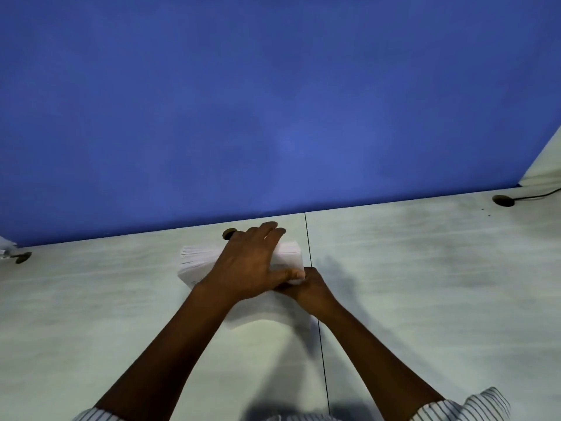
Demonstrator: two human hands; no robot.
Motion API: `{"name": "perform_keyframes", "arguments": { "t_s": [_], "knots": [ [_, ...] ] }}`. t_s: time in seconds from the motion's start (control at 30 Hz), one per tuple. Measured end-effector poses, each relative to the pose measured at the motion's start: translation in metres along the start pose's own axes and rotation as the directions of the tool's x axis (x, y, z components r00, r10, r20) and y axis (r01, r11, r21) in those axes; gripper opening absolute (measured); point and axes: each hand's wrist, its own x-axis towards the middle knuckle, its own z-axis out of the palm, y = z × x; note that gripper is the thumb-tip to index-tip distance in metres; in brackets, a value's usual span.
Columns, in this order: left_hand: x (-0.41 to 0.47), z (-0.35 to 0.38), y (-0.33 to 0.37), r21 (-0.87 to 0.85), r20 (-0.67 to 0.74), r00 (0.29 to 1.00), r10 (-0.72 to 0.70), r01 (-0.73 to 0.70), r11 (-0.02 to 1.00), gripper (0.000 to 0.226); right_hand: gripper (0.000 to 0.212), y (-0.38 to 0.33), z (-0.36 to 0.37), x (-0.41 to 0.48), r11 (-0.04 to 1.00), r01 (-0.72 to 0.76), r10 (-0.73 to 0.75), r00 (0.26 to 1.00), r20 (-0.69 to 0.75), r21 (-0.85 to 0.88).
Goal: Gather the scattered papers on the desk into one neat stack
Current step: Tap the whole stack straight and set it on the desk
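A thick stack of white papers (pixel 197 262) stands on the pale desk (pixel 425 268) near the blue partition, its top edges fanned at the left. My left hand (pixel 252 262) lies over the stack from above, fingers spread across its far side, thumb on the right corner. My right hand (pixel 309 287) is curled against the stack's near right corner, fingers tucked under my left thumb. A white sheet (pixel 267 311) lies flat on the desk beneath my wrists, partly hidden by them.
A blue partition (pixel 273 101) rises behind the desk. Cable holes sit at the back: one (pixel 228 233) behind my left hand, one (pixel 23 257) far left, one (pixel 504 200) far right with a black cable. A seam (pixel 315 299) splits the desk.
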Motion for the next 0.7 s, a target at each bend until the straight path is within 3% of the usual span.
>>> {"name": "perform_keyframes", "arguments": {
  "t_s": [0.2, 0.33, 0.57, 0.63, 0.7],
  "knots": [
    [-0.002, -0.004, -0.017, -0.062, -0.188, 0.982, 0.024, -0.036, 0.997, 0.102, 0.031, 0.006, -0.003, -0.002, 0.998, -0.015, 0.018, 0.999, -0.048, 0.067],
    [-0.005, 0.005, -0.028, 0.031, -0.053, 0.997, 0.057, -0.055, 0.998, 0.08, 0.056, 0.002, 0.003, -0.003, 0.996, 0.007, -0.002, 0.998, -0.061, 0.084],
    [-0.022, -0.005, -0.107, 0.047, -0.016, 0.998, 0.059, -0.059, 0.997, 0.051, 0.051, -0.002, 0.026, -0.02, 0.98, 0.016, 0.019, 0.985, -0.171, 0.198],
    [-0.031, -0.005, -0.135, -0.134, 0.005, 0.999, 0.047, -0.046, 0.99, 0.045, 0.042, -0.01, 0.034, -0.028, 0.966, 0.018, 0.04, 0.975, -0.216, 0.26],
    [-0.036, -0.002, -0.152, -0.525, 0.003, 1.0, -0.023, 0.021, 0.851, 0.035, 0.041, -0.013, 0.037, -0.033, 0.955, 0.029, 0.05, 0.965, -0.256, 0.294]
  ]
}}
